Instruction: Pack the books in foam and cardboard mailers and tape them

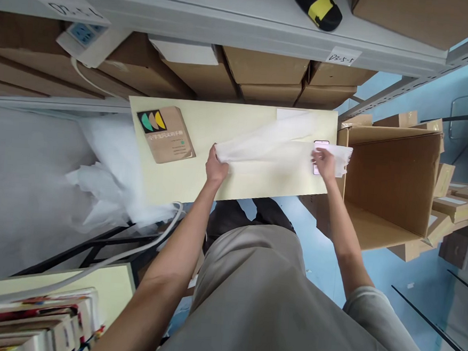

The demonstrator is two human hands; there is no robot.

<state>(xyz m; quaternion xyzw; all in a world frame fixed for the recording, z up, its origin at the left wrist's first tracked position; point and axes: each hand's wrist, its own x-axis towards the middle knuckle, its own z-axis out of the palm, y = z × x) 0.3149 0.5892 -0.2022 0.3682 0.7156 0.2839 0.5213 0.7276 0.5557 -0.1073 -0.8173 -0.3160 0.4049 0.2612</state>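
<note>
A sheet of thin white wrapping material (276, 143) lies stretched across the pale yellow table (225, 183), blurred by motion. My left hand (216, 166) is closed on its left end. My right hand (325, 163) grips its right end near the table's right edge, above a small pink-and-white object (321, 145) that it partly hides. A brown book with green, tan and yellow shapes on its cover (166, 133) rests on the table's left part, apart from both hands.
An open cardboard box (394, 181) stands right of the table. More white wrapping sheets (109, 177) are heaped at the left. Shelves with cardboard boxes (261, 70) rise behind. A stack of books (43, 322) sits at lower left, a power strip (85, 39) on the shelf.
</note>
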